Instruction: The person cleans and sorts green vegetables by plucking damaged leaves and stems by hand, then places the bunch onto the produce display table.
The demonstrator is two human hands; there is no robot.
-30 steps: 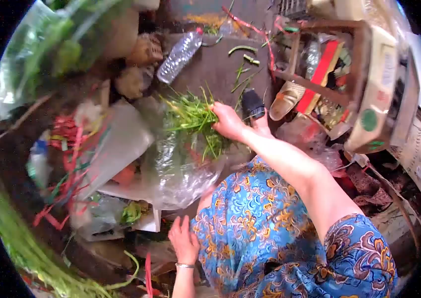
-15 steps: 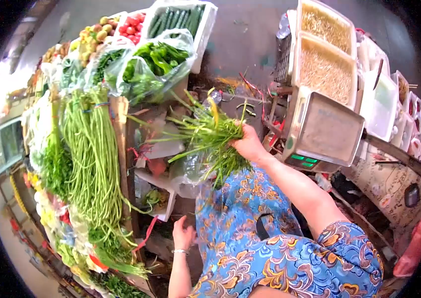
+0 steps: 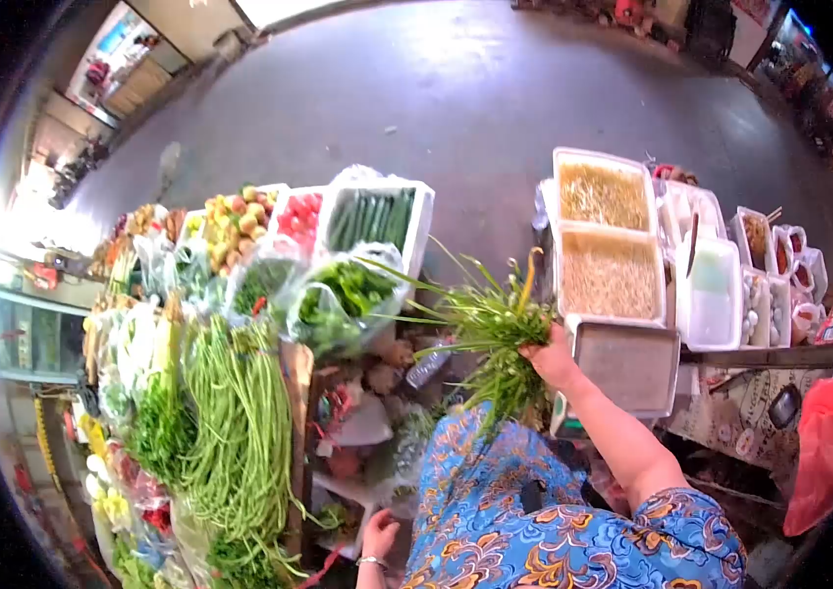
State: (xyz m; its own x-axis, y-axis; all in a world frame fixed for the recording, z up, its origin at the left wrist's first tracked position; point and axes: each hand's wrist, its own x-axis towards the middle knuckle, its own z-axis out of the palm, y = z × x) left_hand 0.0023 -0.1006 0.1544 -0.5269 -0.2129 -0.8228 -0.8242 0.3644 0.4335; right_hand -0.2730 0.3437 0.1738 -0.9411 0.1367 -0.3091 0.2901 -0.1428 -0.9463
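Note:
My right hand [image 3: 554,358] is closed around a bunch of leafy greens [image 3: 495,344] with long thin stems, held up in front of my body. The stems fan out to the left, and one yellowed leaf sticks up. Low beside my blue patterned clothing, my left hand [image 3: 379,535] hangs with nothing in it, fingers loosely apart. Just behind the right wrist sits a weighing scale [image 3: 625,366] with a bare metal pan. Long beans [image 3: 235,422] lie in a thick bundle to the left.
Green peppers in a plastic bag [image 3: 348,299] and a white box of cucumbers [image 3: 416,236] stand ahead on the left stall. Across the gap are tubs of sprouts [image 3: 608,275] and a white tray [image 3: 711,299]. A red plastic bag [image 3: 829,442] hangs at far right.
The view has tilted up, showing more floor ahead. My right hand still grips the greens, now nearer the sprout tubs. My left hand stays low and holds nothing.

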